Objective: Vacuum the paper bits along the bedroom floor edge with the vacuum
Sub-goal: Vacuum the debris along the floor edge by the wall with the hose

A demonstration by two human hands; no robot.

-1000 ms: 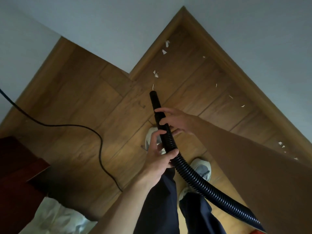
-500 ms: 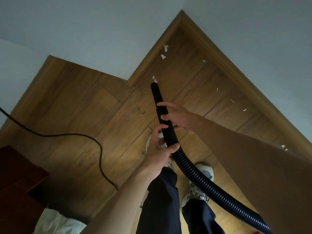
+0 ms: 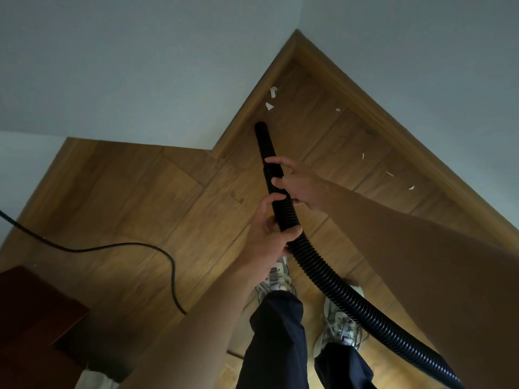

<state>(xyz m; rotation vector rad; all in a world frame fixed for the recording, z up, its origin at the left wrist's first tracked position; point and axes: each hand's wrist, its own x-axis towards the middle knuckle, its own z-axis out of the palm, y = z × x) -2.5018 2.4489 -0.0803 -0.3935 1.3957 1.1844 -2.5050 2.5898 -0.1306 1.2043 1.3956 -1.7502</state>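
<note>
1. Vacuum hose point(image 3: 283, 209): black, ribbed; nozzle at 12 o'clock, beside the skirting board point(image 3: 247, 108).
2. Paper bits point(image 3: 269, 105): just beyond the nozzle; more at 2 o'clock.
3. Floor point(image 3: 140, 192): open at 9 o'clock; cable point(image 3: 157, 248) crossing.
4. Left hand point(image 3: 266, 234), right hand point(image 3: 297, 186): both wrapped around the hose.

Both hands point(image 3: 269, 231) hold hose point(image 3: 283, 209) near paper bits point(image 3: 269, 105).

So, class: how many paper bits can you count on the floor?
6: two by the left skirting past the nozzle, one mid-floor, three along the right skirting. Arms may hide more.
</note>
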